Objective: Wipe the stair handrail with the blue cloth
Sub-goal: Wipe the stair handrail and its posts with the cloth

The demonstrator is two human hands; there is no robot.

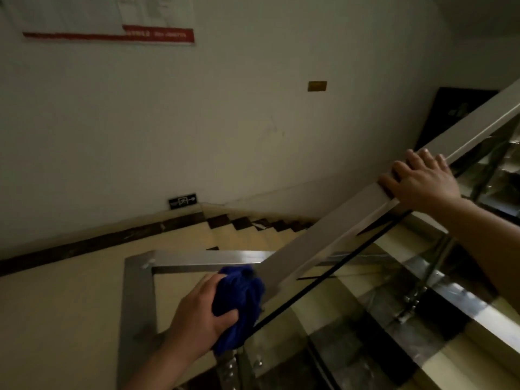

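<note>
A flat stainless-steel handrail (318, 240) slopes from the upper right down to the lower middle, above a glass panel. Its lower end is wrapped by a bunched blue cloth (242, 299). My left hand (202, 313) grips that cloth and presses it against the rail's end. Higher up the rail, my right hand (422, 181) rests on top with fingers curled over the far edge. A second steel rail section (197, 258) runs level behind the cloth and turns down at the left.
Cream stair treads with dark risers (247, 223) descend along the white wall. A glass balustrade with steel fittings (408, 305) stands below the rail at the right. A small exit sign (182, 201) sits low on the wall, a poster (112, 21) high up.
</note>
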